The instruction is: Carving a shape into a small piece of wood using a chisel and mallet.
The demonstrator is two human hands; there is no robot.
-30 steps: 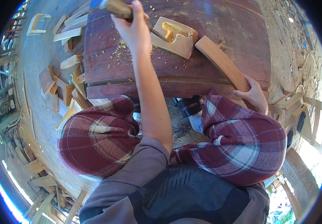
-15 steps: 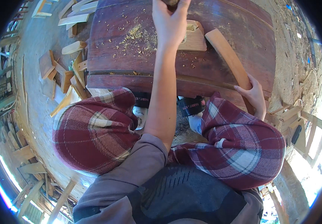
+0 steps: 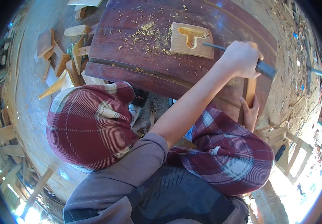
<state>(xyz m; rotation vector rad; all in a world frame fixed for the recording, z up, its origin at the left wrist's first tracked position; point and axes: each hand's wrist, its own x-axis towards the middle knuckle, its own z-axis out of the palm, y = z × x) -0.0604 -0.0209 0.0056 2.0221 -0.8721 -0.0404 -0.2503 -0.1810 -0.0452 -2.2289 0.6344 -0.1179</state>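
My left hand (image 3: 240, 59) is a fist around a chisel, stretched across to the right side of the wooden bench (image 3: 138, 61). The chisel's dark handle (image 3: 266, 70) sticks out past the fist, and its thin metal blade (image 3: 214, 46) points left over a pale wooden block (image 3: 179, 44). A rounded, roughly T-shaped recess (image 3: 189, 37) is cut into that block. Lower down, my right hand (image 3: 249, 113) grips the near end of a curved wooden bar (image 3: 250, 91), thumb on one side. My left fist hides part of the bar's upper length.
Yellow wood shavings (image 3: 146, 33) lie scattered on the bench left of the block. Wood offcuts (image 3: 62, 63) are heaped on the floor to the left. A wooden frame (image 3: 288, 145) stands at the lower right. My knees in red plaid (image 3: 90, 123) flank the bench's near edge.
My left hand has swung from the far middle of the bench to the right, uncovering the block and showing the chisel. My right hand stays on the bar, and the whole view has shifted somewhat.
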